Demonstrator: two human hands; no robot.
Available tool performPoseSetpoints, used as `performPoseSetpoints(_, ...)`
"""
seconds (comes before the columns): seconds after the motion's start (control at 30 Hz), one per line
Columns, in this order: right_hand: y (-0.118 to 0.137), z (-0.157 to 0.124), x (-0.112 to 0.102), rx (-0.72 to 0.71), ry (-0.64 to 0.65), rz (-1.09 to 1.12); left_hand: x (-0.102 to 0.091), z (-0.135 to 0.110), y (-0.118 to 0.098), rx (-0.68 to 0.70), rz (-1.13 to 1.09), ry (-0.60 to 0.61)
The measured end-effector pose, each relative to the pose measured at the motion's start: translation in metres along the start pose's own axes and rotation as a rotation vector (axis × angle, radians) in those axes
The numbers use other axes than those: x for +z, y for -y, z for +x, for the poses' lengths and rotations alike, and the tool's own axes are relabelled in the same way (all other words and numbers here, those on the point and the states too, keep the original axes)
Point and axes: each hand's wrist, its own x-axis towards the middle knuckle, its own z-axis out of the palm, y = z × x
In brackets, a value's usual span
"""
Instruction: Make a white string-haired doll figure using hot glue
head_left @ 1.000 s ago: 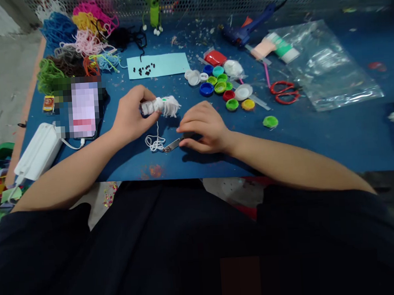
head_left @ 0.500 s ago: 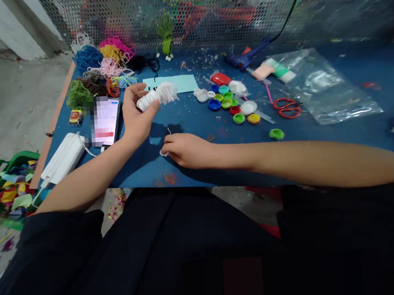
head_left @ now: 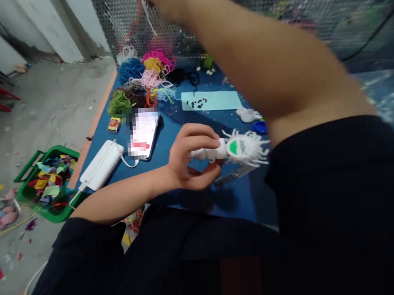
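My left hand [head_left: 181, 159] is closed on a white yarn-wrapped figure [head_left: 217, 150], fingers above it and thumb below. Its right end carries a round white disc with a green patch and dark lettering, ringed by a fringe of white strands. High up at the top edge, my right hand [head_left: 166, 1] is blurred and partly cut off by the frame. A white yarn strand [head_left: 149, 19] hangs down from its fingers. The light blue paper strip [head_left: 219, 100], with small black pieces on it, lies on the table beyond my left hand.
Tangled yarn bundles [head_left: 130, 71] lie at the table's back left. A phone [head_left: 146, 133] is cabled to a white power bank [head_left: 102, 165]. The green basket [head_left: 59, 216] of paper scraps stands on the floor at left. My right arm hides much of the table's right side.
My right hand has swung from the table up to the top edge. My left hand has come nearer with the white figure, whose disc end now shows. The view has turned left.
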Motion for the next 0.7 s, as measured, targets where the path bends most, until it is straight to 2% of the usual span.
performPoseSetpoints(0.13, -0.018, 0.049, 0.021, 0.022, -0.064, 0.086, 0.001, 0.001, 0.011, -0.016, -0.064, -0.122)
performPoseSetpoints(0.23, -0.034, 0.081, 0.025, 0.112, -0.111, 0.074, 0.002, 0.001, 0.015, -0.097, -0.048, -0.192)
performPoseSetpoints(0.33, -0.039, 0.094, 0.008, 0.233, -0.144, 0.035, 0.001, -0.006, 0.02, -0.242, -0.054, -0.205)
performPoseSetpoints(0.4, -0.035, 0.08, -0.017, 0.242, -0.159, 0.023, 0.0, -0.013, 0.027, -0.332, -0.067, -0.205)
performPoseSetpoints(0.47, -0.028, 0.045, -0.045, 0.2, -0.204, 0.016, 0.0, -0.018, 0.036, -0.398, -0.057, -0.205)
performPoseSetpoints(0.57, -0.016, -0.047, -0.07, 0.116, -0.387, 0.02, 0.002, -0.022, 0.05, -0.446, -0.019, -0.179)
performPoseSetpoints(0.63, -0.008, -0.124, -0.066, 0.063, -0.614, 0.049, 0.004, -0.024, 0.056, -0.477, -0.018, -0.174)
performPoseSetpoints(0.67, -0.004, -0.163, -0.059, -0.015, -0.726, 0.05, 0.006, -0.025, 0.057, -0.5, -0.023, -0.173)
performPoseSetpoints(0.7, 0.001, -0.201, -0.048, -0.057, -0.775, 0.022, 0.007, -0.026, 0.057, -0.525, -0.025, -0.173)
